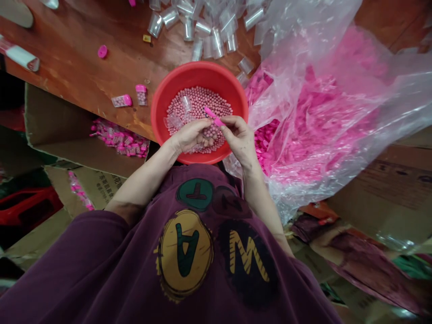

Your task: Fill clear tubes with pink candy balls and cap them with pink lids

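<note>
Over a red bowl [157, 108] of pink beads [199, 96], both my hands meet at a bright pink flip cap [218, 121]. My right hand [240, 137] pinches this cap between thumb and fingers, its lid sticking up to the left. My left hand [191, 136] is closed, fingers curled around what looks like a small clear vial of beads [211, 131], mostly hidden by the fingers. The left thumb reaches the cap's edge. Inside the bowl, clear empty vials [186, 103] lie on the beads, left of my hands.
Several clear vials [202, 28] are heaped behind the bowl. To the right, a plastic bag [324, 112] spills pink caps [265, 141]. Capped bead vials [141, 95] rest on the wooden table [81, 63]. A cardboard box [60, 121] at left holds more filled vials [123, 141].
</note>
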Demonstrator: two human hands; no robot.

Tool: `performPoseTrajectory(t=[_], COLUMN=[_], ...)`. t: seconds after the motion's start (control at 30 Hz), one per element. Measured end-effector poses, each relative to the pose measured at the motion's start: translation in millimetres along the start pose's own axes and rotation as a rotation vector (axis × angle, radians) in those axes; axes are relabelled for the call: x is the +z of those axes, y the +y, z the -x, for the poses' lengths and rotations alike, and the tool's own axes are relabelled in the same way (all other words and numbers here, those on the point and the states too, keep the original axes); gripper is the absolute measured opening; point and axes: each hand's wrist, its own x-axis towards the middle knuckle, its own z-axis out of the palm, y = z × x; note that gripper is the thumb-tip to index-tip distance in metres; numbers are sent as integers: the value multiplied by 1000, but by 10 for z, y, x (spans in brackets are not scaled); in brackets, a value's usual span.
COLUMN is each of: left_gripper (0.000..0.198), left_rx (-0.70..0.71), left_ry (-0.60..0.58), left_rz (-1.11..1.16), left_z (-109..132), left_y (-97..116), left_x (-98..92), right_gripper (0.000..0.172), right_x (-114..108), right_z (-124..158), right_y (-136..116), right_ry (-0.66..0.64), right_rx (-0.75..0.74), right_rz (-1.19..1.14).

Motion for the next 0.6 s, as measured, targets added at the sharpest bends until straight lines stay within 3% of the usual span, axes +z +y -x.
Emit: performPoseTrajectory(t=[0.13,0.33,0.6], left_gripper=[32,28,32], left_rx=[-57,-19,-49], left_ry=[14,49,64], left_rz=[27,91,95], left_z=[1,-17,-105], left_y=[8,-45,-129], left_x=[26,-18,-108], right_gripper=[12,17,12], right_x=[-54,-76,121], right_z=[-20,-47,-7], right_y=[-19,98,-33], right_ry=[-61,-65,-69], right_rx=[-83,-244,-91], right_rz=[124,322,159])
